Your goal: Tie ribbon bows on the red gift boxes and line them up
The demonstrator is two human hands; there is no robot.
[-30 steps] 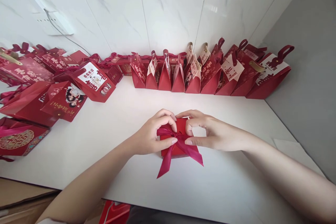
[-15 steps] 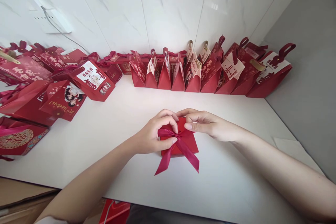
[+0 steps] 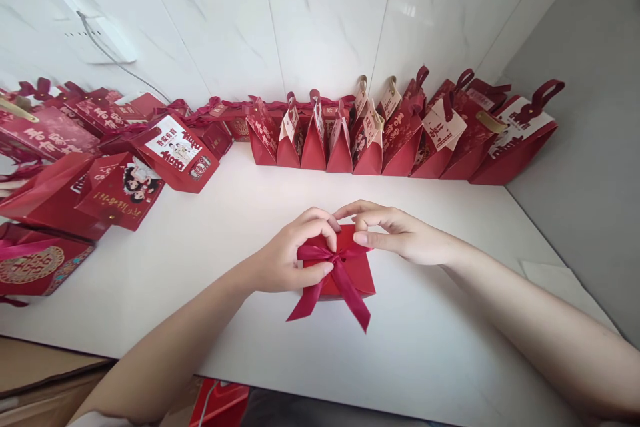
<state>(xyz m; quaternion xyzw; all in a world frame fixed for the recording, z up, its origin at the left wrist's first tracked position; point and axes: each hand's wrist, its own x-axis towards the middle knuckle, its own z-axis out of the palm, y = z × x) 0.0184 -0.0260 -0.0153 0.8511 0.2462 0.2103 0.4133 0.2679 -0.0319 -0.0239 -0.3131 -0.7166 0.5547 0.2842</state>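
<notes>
A small red gift box [image 3: 357, 277] rests on the white table, tied with a dark pink ribbon bow [image 3: 350, 297] whose two tails hang over its near side. My left hand [image 3: 295, 250] curls over the box's left part, thumb and fingers closed around the bow's left loop beside the knot. At the far right corner is my right hand [image 3: 395, 233], fingers bent around the box and thumb on its top edge, just above the right loop. Its fingertips are partly hidden behind the box, and its forefinger reaches to the left fingers.
Red favour boxes with handles [image 3: 340, 147] line the back wall. More red boxes [image 3: 175, 153] crowd the left side. A pale sheet [image 3: 547, 277] lies at the right, and a cardboard box [image 3: 45, 367] stands below the table's front edge. A skin-toned shape shows at the far left.
The box and its bow have shifted slightly left, the ribbon tails swinging left with them. My right forefinger has lifted a little. A skin-toned shape has appeared at the left edge.
</notes>
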